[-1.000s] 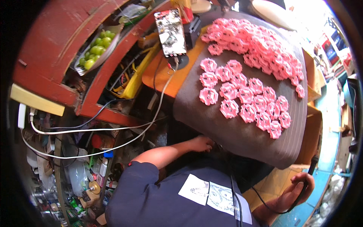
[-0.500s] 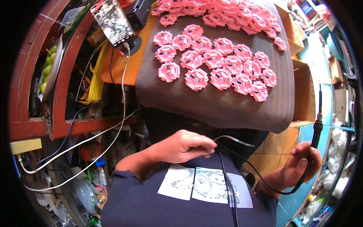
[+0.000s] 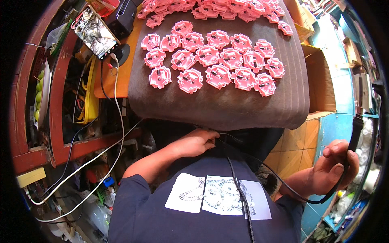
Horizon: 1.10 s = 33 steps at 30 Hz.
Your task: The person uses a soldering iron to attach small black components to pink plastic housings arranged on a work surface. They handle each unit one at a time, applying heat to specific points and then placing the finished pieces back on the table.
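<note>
My right hand point(image 3: 330, 172) is closed around the dark handle of a soldering iron point(image 3: 356, 129), which points upward, away from me, off the right side of the table. Its black cord loops below the hand and runs back across my lap. Close to the table's front edge, my left hand point(image 3: 196, 142) pinches a thin silvery solder wire point(image 3: 231, 137), whose end sticks out to the right. Several pink plastic parts point(image 3: 219, 76) with small dark and metal pieces lie in loose rows on the brown-covered table point(image 3: 219, 111), apart from both hands.
A heap of pink parts point(image 3: 243, 10) covers the table's far end. At the left, a phone point(image 3: 94, 34) stands on a holder, its white cable point(image 3: 121, 133) hanging down past a red wooden frame point(image 3: 60, 121). A cardboard box point(image 3: 320, 81) stands right of the table.
My left hand has moved up toward the table's front edge with the solder wire. My right hand has shifted right with the soldering iron. The whole view has shifted slightly.
</note>
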Motion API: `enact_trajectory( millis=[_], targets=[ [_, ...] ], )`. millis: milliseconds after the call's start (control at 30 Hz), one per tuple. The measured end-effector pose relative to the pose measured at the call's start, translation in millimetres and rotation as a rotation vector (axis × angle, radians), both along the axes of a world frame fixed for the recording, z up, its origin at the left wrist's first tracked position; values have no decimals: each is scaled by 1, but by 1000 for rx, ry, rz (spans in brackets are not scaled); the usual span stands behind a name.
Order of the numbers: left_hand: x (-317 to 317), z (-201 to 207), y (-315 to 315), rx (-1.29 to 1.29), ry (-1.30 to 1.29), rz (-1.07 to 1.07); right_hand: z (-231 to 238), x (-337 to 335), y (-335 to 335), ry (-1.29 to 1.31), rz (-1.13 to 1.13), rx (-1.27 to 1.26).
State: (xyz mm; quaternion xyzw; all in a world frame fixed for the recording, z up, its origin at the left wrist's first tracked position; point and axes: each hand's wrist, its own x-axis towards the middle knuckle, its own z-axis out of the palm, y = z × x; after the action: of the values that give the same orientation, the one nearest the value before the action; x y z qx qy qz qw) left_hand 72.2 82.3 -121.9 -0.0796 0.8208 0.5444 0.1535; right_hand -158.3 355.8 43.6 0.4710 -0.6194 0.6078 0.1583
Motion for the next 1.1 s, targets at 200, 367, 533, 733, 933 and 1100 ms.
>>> enact_trajectory(
  millis=[200,367,533,733,933,1100],
  targets=[
    [9,-14,-8,-121,16,5,1,-4,-5,27,-11,10],
    [15,-42,-24,345,-271,172,-1,-6,-5,13,-44,-10],
    [32,-72,-30,457,-380,357,-6,-6,-10,-26,-52,-48],
    [43,-96,-5,113,-163,511,-13,-5,-20,-62,-39,-34],
    [50,-101,13,-126,138,592,-11,-9,-30,-64,-13,-7],
    [64,-14,-20,-249,-11,347,-24,-4,-46,-117,3,22]
  ],
)
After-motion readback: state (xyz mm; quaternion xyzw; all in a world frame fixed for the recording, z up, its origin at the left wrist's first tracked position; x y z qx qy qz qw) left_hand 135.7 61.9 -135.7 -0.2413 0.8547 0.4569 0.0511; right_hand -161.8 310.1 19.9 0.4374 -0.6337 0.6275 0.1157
